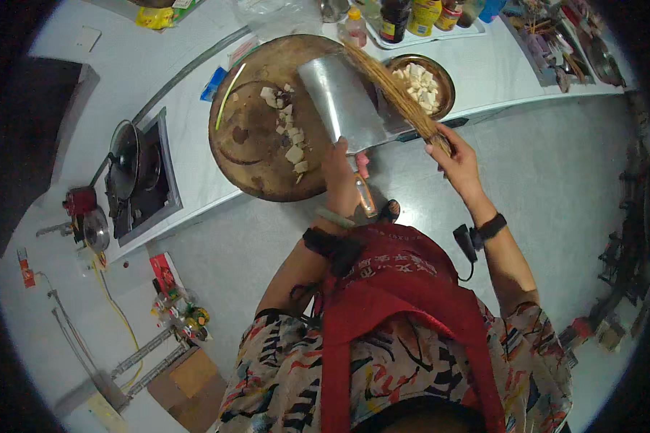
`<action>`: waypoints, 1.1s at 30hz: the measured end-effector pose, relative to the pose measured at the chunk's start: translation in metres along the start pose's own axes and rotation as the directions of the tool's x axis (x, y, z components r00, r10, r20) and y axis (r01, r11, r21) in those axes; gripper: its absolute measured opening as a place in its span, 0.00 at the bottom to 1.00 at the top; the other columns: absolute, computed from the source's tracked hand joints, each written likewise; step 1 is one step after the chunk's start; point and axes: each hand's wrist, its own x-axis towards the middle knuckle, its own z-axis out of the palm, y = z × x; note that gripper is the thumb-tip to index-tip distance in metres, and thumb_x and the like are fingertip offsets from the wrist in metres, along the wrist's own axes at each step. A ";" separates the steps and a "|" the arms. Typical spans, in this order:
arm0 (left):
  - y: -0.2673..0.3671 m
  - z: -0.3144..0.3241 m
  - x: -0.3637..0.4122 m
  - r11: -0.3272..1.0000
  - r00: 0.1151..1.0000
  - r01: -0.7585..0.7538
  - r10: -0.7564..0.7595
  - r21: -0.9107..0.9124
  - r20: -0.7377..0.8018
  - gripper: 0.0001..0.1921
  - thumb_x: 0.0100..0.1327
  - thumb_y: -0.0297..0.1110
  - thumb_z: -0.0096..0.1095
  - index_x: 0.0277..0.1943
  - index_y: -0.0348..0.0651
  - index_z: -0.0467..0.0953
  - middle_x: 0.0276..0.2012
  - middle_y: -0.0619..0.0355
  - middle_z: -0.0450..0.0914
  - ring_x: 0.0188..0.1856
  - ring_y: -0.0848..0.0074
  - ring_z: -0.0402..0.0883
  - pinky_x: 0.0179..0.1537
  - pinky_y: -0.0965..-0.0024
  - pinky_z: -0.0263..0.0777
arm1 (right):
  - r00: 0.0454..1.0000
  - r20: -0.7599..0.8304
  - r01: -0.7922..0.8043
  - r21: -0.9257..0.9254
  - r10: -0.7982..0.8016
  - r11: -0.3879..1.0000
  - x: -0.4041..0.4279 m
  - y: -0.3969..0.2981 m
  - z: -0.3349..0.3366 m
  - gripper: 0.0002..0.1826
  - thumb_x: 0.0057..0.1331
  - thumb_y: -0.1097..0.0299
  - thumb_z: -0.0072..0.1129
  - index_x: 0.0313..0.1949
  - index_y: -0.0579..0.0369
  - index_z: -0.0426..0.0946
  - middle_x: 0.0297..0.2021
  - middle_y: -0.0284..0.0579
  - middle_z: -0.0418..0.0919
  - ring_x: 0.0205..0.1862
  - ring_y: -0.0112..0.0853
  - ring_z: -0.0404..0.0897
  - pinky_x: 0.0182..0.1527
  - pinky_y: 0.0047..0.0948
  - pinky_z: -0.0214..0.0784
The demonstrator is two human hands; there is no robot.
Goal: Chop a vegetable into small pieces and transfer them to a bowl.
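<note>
My left hand [342, 178] is around the handle end of a wide metal cleaver [341, 100], its blade over the right part of a round wooden chopping board [249, 162]. A bundle of thin sticks, like a bamboo brush [392, 89], is gripped at its bound end by my right hand [457, 162]; it slants up across the blade's right side. Pale chopped pieces [294, 154] lie on the board, with a thin green stalk [231, 96] near its left edge. Beside the board, a round metal bowl [448, 100] holds white cubes [422, 86], partly behind the brush.
A white tray [439, 40] of bottles and jars stands behind the bowl. To the left, a lidded pan [125, 159] sits on a hob set in the counter. A utensil compartment [552, 48] is at far right. A blue packet [213, 84] lies by the board.
</note>
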 end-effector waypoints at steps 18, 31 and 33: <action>-0.012 -0.159 -0.077 0.831 0.721 0.040 -0.408 -0.554 -0.560 0.14 0.73 0.46 0.47 0.40 0.44 0.70 0.25 0.59 0.74 0.20 0.77 0.70 0.22 0.73 0.65 | 0.786 0.612 0.401 -0.395 -0.089 0.827 0.197 0.013 0.116 0.29 0.61 0.62 0.66 0.62 0.48 0.73 0.49 0.47 0.81 0.48 0.36 0.79 0.53 0.33 0.70; -0.015 -0.148 -0.095 0.786 0.699 -0.016 -0.433 -0.618 -0.569 0.15 0.72 0.47 0.49 0.41 0.44 0.71 0.24 0.60 0.74 0.21 0.79 0.69 0.22 0.77 0.64 | 0.750 0.649 0.468 -0.384 -0.128 0.796 0.223 -0.012 0.138 0.27 0.61 0.69 0.66 0.61 0.53 0.74 0.51 0.41 0.81 0.48 0.28 0.78 0.53 0.26 0.68; -0.015 -0.147 -0.101 0.806 0.723 -0.026 -0.393 -0.591 -0.568 0.14 0.72 0.46 0.49 0.40 0.43 0.71 0.24 0.59 0.74 0.21 0.78 0.71 0.22 0.77 0.65 | 0.742 0.671 0.361 -0.414 0.011 0.836 0.232 -0.002 0.152 0.27 0.61 0.68 0.66 0.61 0.53 0.74 0.49 0.40 0.82 0.46 0.28 0.78 0.51 0.26 0.70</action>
